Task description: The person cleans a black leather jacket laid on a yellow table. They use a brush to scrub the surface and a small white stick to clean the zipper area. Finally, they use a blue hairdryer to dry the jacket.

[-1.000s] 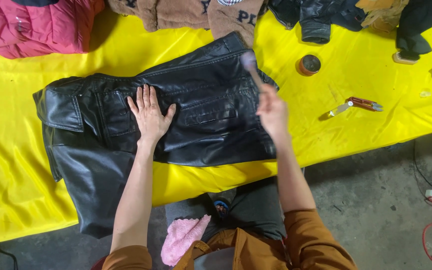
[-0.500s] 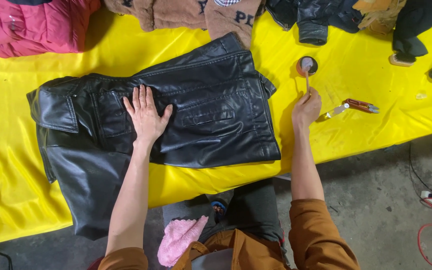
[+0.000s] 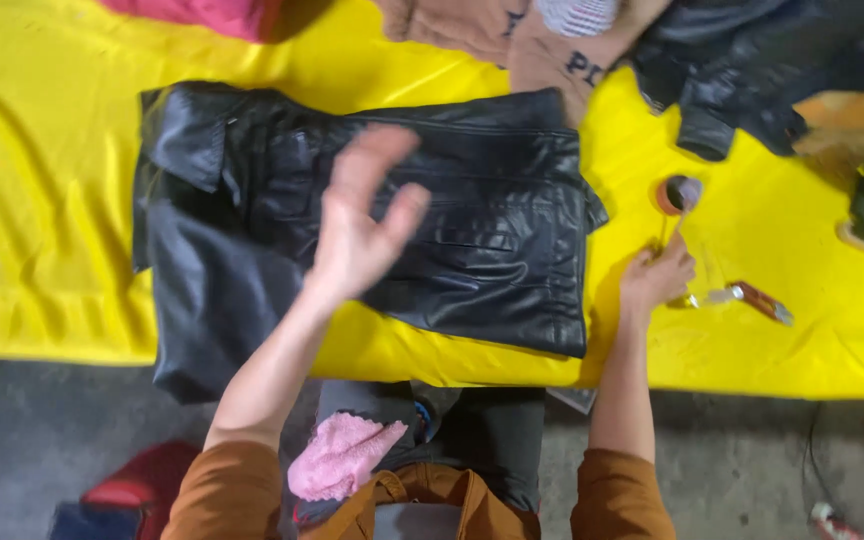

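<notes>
Black leather jacket (image 3: 472,220) lies folded flat on yellow table cover (image 3: 42,200), under and beside left hand (image 3: 362,225); left hand raised above jacket, fingers spread, holding nothing, blurred; right hand (image 3: 657,280) just right of jacket, fingers pinching thin brush (image 3: 680,205); brush tip in small round tin (image 3: 674,193); small tool with reddish handle (image 3: 757,300) near right hand, further right

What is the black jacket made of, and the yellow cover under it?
The jacket looks like leather or fake leather: black, smooth, with soft shiny highlights along its folds and seams. The cover looks like thin plastic or coated sheet: bright, slightly glossy, with sharp creases. I cannot be sure of either by sight.
</notes>
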